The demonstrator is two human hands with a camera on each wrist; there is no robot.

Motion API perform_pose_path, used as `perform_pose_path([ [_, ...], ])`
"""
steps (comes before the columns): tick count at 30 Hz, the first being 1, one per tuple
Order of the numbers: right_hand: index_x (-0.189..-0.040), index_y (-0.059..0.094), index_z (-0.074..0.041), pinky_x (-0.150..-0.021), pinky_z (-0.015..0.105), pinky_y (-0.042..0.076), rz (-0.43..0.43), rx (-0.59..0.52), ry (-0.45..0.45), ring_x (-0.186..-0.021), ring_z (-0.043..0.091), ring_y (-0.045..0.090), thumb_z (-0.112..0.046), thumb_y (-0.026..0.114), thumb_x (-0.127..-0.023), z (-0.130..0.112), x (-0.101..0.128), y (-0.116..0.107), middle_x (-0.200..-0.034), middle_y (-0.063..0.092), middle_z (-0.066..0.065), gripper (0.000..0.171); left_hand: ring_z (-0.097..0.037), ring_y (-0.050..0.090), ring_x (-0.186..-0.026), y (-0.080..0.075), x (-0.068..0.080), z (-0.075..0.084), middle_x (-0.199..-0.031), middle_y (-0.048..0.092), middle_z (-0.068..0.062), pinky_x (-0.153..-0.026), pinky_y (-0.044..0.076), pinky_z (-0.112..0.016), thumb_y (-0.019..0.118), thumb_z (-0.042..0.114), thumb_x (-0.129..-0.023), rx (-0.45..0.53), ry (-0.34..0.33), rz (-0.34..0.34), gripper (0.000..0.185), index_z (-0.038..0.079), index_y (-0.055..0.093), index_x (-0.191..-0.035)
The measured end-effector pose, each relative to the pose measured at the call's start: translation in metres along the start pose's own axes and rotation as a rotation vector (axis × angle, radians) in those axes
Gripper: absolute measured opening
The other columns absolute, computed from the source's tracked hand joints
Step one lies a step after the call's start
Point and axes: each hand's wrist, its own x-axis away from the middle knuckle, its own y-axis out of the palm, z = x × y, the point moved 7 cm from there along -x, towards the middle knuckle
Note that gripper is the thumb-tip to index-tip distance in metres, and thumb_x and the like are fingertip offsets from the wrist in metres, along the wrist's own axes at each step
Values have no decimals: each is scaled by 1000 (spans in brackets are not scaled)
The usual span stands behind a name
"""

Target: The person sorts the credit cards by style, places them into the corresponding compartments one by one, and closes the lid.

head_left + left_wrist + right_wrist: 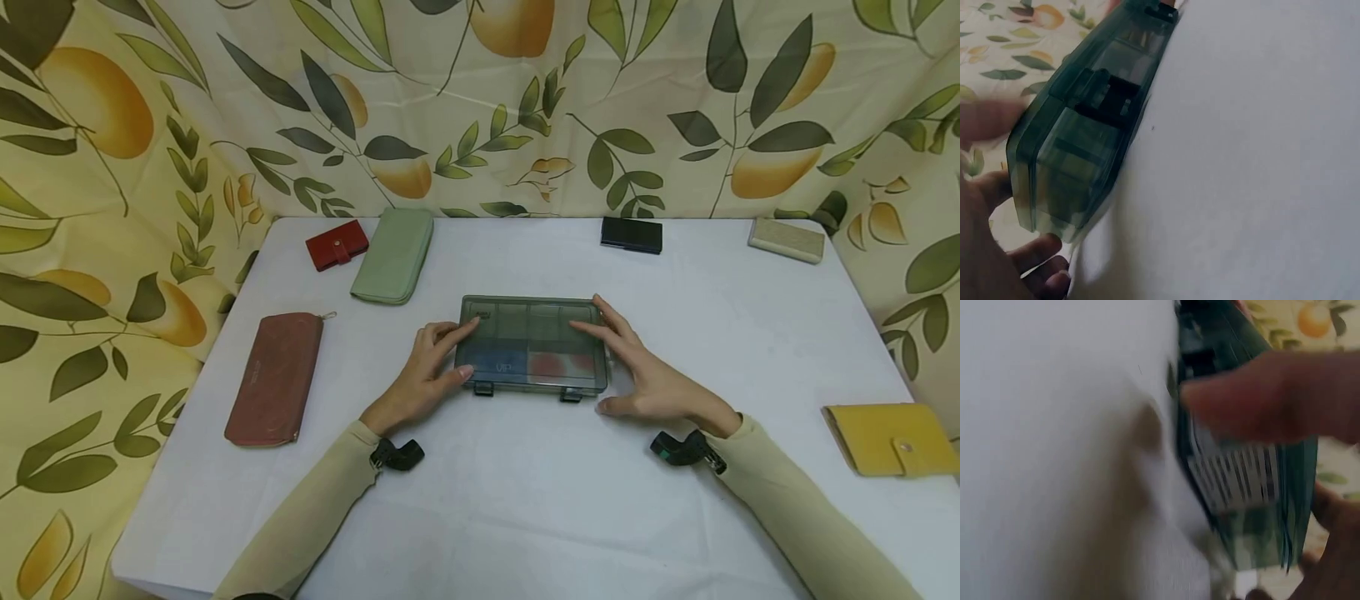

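Note:
A translucent dark green plastic compartment box (532, 317) lies flat with its lid down and two black latches (1116, 97) along the near side. Through the lid, something blue and something red with white show in the front compartments. My left hand (420, 375) is at the box's left end, its fingers by the end wall and its thumb over the front corner. At the opposite end, my right hand (652, 375) spreads its fingers along the edge, with the thumb apart in front of the corner. A barcode label (1235, 475) shows on that end wall.
Left of the box lie a brown wallet (275, 379), a light green wallet (393, 254) and a small red wallet (337, 244). Toward the back right are a black wallet (632, 235) and a beige case (786, 240). A yellow wallet (892, 439) sits at the right edge.

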Motion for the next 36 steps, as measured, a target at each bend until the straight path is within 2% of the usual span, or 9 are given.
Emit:
perform_pose_path([
  [3, -167, 31, -21, -109, 86, 19, 37, 118, 25, -161, 50, -8, -5, 89, -79, -4, -2, 10, -177, -16, 17, 106, -35, 19, -156, 0, 0, 0, -170, 21, -16, -117, 27, -71, 68, 35, -93, -17, 8, -16, 86, 29, 30, -169],
  [5, -167, 28, -23, -108, 87, 20, 47, 162, 55, -160, 54, -8, -9, 89, -81, -6, -3, 15, -175, -19, 22, 106, -38, 20, -156, 1, 0, -1, -172, 20, -17, -116, 28, -73, 71, 27, -84, -51, 16, -7, 94, 27, 31, -169],
  [7, -168, 25, -25, -108, 87, 20, 42, 186, 83, -159, 56, -8, -12, 89, -83, -7, -4, 18, -173, -21, 25, 108, -40, 24, -155, 2, -2, -1, -171, 23, -20, -115, 31, -71, 73, 20, -80, -103, 26, 12, 97, 25, 32, -168],
  [11, -170, 20, -29, -110, 86, 22, 12, 204, 112, -159, 56, -7, -14, 88, -85, -6, -3, 19, -173, -22, 26, 110, -42, 31, -152, 5, -5, -2, -168, 30, -21, -118, 30, -68, 80, 16, -80, -173, 22, 51, 98, 23, 34, -167],
  [14, -170, 18, -29, -111, 84, 22, -15, 201, 100, -160, 55, -7, -9, 84, -87, -6, -3, 18, -173, -22, 26, 108, -41, 31, -153, 6, -5, -1, -166, 33, -20, -120, 27, -67, 82, 17, -80, -182, 17, 59, 99, 22, 34, -166],
  [18, -171, 18, -28, -112, 82, 25, -22, 202, 90, -160, 55, -6, -4, 80, -87, -6, -3, 16, -173, -21, 27, 107, -41, 31, -152, 7, -5, 1, -165, 36, -19, -119, 28, -66, 85, 19, -80, -200, 26, 64, 101, 21, 33, -166],
  [25, -169, 21, -26, -109, 80, 32, 31, 332, 98, -152, 67, 13, -8, 85, -84, -9, -6, 18, -171, -13, 36, 108, -41, 33, -151, 7, -6, 2, -164, 37, -20, -117, 31, -65, 88, 20, -78, -237, 39, 75, 103, 19, 33, -166],
  [32, -168, 22, -23, -112, 79, 30, 57, 366, 78, -151, 69, 15, -30, 94, -82, -13, -7, 20, -168, -9, 42, 112, -35, 29, -155, 8, -5, -1, -167, 34, -15, -121, 27, -64, 92, 42, -79, -202, -8, 59, 108, 28, 30, -168],
  [36, -170, 18, -24, -112, 78, 31, 24, 347, 98, -152, 67, 13, -16, 89, -86, -11, -6, 21, -169, -14, 39, 110, -35, 29, -156, 8, -5, -1, -168, 34, -14, -122, 26, -64, 91, 46, -80, -193, -18, 55, 109, 29, 30, -168],
])
